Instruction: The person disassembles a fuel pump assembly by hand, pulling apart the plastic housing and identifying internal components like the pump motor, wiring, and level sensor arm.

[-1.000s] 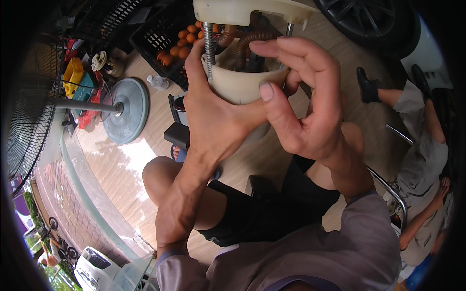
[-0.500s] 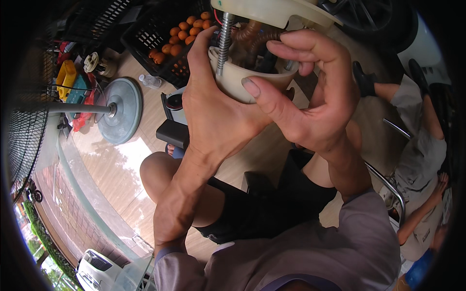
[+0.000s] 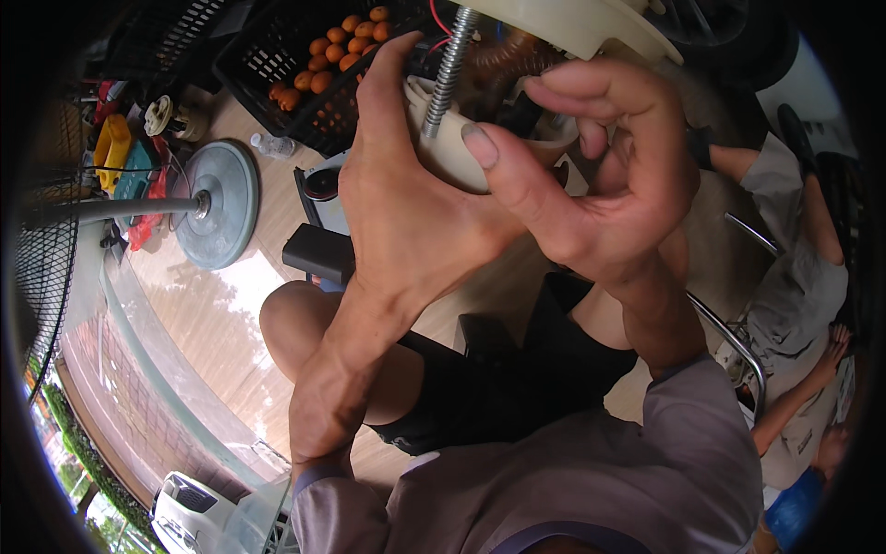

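Note:
Up in front of me is a fuel pump assembly with a cream plastic cup (image 3: 449, 155), a cream top plate (image 3: 591, 28) and a metal spring rod (image 3: 448, 74) between them. Brown corrugated hose and thin red and blue wires show in the gap. My left hand (image 3: 397, 203) is wrapped round the cup from the left, its thumb up along that side and its other fingers hidden beneath. Curled about the cup's right side is my right hand (image 3: 614, 185), thumb across the front and fingertips over the rim by a dark part inside. Exact finger contact is partly hidden.
Beyond my hands stands a black crate (image 3: 277, 106) holding oranges (image 3: 320, 81). At left are a fan's round base (image 3: 217, 212), a plastic bottle (image 3: 272, 145), a yellow case (image 3: 113, 152) and another pump-like part (image 3: 175, 118). Another person (image 3: 794, 295) sits at the right.
The top plate has shifted right and the spring rod leans more. My right hand has moved slightly right; my left still grips the cup. The view has shifted a little.

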